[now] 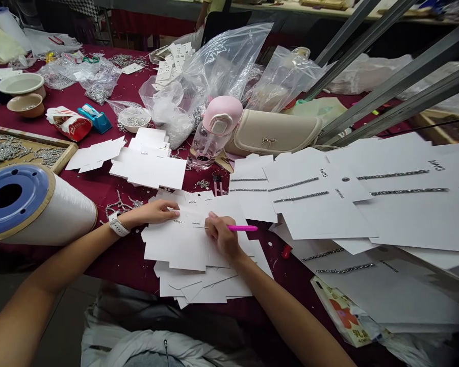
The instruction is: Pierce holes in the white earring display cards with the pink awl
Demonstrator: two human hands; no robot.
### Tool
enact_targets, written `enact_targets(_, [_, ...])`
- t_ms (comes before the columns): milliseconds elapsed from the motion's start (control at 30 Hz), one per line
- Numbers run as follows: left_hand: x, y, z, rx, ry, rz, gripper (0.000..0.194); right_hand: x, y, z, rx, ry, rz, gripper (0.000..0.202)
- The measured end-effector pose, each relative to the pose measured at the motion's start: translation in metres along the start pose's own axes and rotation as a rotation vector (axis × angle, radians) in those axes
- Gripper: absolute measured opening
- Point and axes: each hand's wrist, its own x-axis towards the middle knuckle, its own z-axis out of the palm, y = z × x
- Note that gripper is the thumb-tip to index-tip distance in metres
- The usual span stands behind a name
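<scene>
Several white printed cards lie stacked in front of me, and the top white card point(183, 247) bears the letters MNG. My left hand point(162, 210), with a white watch on its wrist, is at the card's upper left edge, thumb on top and fingers bent beside it. My right hand point(222, 234) is closed around a pink-handled needle tool point(243, 228). The tool's thin metal tip points left over the card, beside small print. Whether the tip pierces the card cannot be told. To the right, finished-looking white cards point(317, 214) carry pairs of silver chain strands point(300, 189).
A thread spool point(74, 209) stands left, near a tray of chains point(11, 148). Behind the cards are more white cards point(149, 163), a pink-lidded bottle point(208, 140), a cream bag point(275, 132) and plastic bags point(229, 61). Metal bars point(390, 86) slant across the right.
</scene>
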Motion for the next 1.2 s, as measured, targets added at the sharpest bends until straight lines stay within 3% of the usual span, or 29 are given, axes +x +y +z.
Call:
enact_targets(133, [0.0,-0.001,0.0,0.061,0.011,-0.002,0.039,-0.003,-0.007,-0.001,0.188,0.123,-0.078,0.051])
enact_targets(333, [0.002,-0.002,0.001,0.078,0.023,0.047,0.035,-0.005,-0.005,0.017,0.145,0.004,0.073,0.051])
enact_targets(433, [0.003,-0.002,0.001,0.073,0.021,0.066,0.034,-0.003,-0.002,0.022,0.079,0.017,0.144,0.053])
enact_targets(1200, [0.001,-0.003,0.001,0.039,0.013,0.05,0.037,-0.003,-0.004,0.025,-0.036,-0.022,0.095,0.052])
